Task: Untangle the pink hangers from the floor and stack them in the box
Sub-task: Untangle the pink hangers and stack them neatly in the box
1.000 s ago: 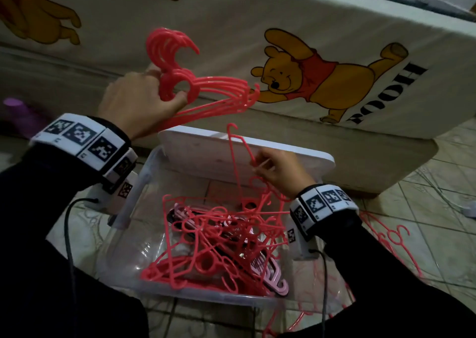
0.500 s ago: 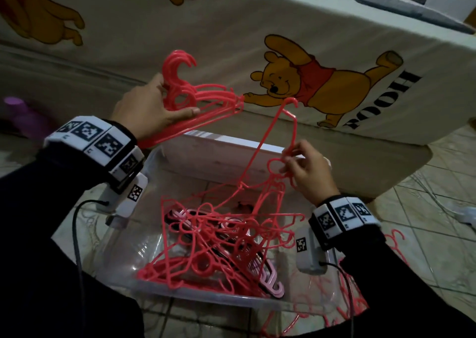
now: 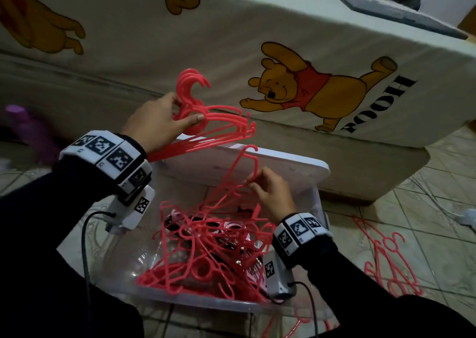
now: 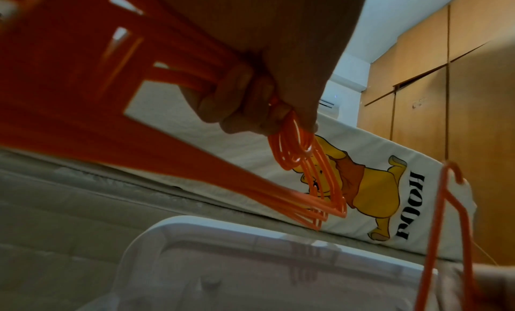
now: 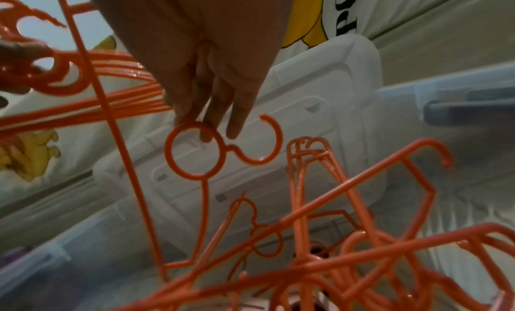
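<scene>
My left hand [image 3: 186, 108] grips a bundle of several pink hangers [image 3: 221, 125] by their necks, held above the far left corner of the box; the left wrist view shows its fingers [image 4: 245, 104] curled round them. My right hand [image 3: 253, 183] pinches one pink hanger [image 3: 231, 175] lifted partly out of the tangled pile [image 3: 211, 255] in the clear plastic box [image 3: 318, 209]. In the right wrist view its fingertips [image 5: 204, 128] hold that hanger's ring [image 5: 170, 152]. More pink hangers [image 3: 386, 258] lie on the floor to the right.
The box's white lid [image 3: 291, 165] leans upright at its far side. A bed with a cartoon bear sheet [image 3: 309, 90] runs close behind. A purple object [image 3: 18, 113] lies far left. A white plug with a cable [image 3: 467, 216] lies on the tiled floor at right.
My right hand raised one hanger out of the tangle, then came a little down and left, over the box. The left hand keeps its bundle in about the same place.
</scene>
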{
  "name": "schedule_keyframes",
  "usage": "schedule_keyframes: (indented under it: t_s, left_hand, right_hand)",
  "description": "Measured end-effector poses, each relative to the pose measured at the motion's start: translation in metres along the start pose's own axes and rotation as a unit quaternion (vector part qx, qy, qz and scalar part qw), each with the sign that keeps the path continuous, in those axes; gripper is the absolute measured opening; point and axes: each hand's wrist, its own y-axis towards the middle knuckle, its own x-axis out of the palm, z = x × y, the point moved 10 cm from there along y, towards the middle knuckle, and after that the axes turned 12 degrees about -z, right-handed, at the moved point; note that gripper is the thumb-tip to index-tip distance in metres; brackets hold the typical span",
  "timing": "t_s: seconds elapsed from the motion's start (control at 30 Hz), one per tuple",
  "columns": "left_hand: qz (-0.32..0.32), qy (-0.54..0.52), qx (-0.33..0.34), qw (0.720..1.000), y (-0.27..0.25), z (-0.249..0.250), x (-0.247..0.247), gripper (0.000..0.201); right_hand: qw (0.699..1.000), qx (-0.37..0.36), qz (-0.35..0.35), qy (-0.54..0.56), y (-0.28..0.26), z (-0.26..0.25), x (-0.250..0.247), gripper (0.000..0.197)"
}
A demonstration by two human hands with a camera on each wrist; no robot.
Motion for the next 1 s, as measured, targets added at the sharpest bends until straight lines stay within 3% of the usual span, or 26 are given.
schedule_keyframes:
  t_s: [0.17, 0.33, 0.43, 0.63, 0.73, 0.8, 1.0]
  left_hand:
    - [-0.002, 0.004, 0.003, 1.000, -0.004, 0.005, 0.001, 0.070]
    - [-0.015, -0.008, 0.014, 1.000, -0.009, 0.012, 0.002, 0.100]
    - [-0.033, -0.014, 0.025, 0.999, -0.011, 0.017, 0.006, 0.095]
    - [-0.095, -0.001, 0.076, 0.993, -0.023, 0.042, 0.034, 0.083]
    - [-0.110, 0.000, 0.109, 0.988, -0.029, 0.056, 0.053, 0.081]
    - [-0.123, -0.003, 0.122, 0.985, -0.030, 0.062, 0.062, 0.069]
    - [-0.116, -0.081, 0.138, 0.980, -0.025, 0.061, 0.061, 0.044]
  right_hand:
    - [0.996, 0.051, -0.026, -0.062, -0.007, 0.018, 0.026, 0.028]
    - [0.998, -0.047, 0.015, -0.034, 0.003, -0.033, -0.002, 0.020]
    - [0.992, -0.111, 0.018, -0.054, 0.002, -0.076, -0.030, 0.019]
    - [0.941, -0.152, 0.004, -0.304, -0.014, -0.118, -0.048, 0.024]
    - [0.935, -0.157, -0.028, -0.318, -0.016, -0.118, -0.035, 0.022]
    - [0.941, -0.160, -0.031, -0.297, -0.016, -0.116, -0.031, 0.018]
    - [0.948, -0.150, 0.107, -0.260, -0.017, -0.109, -0.074, 0.023]
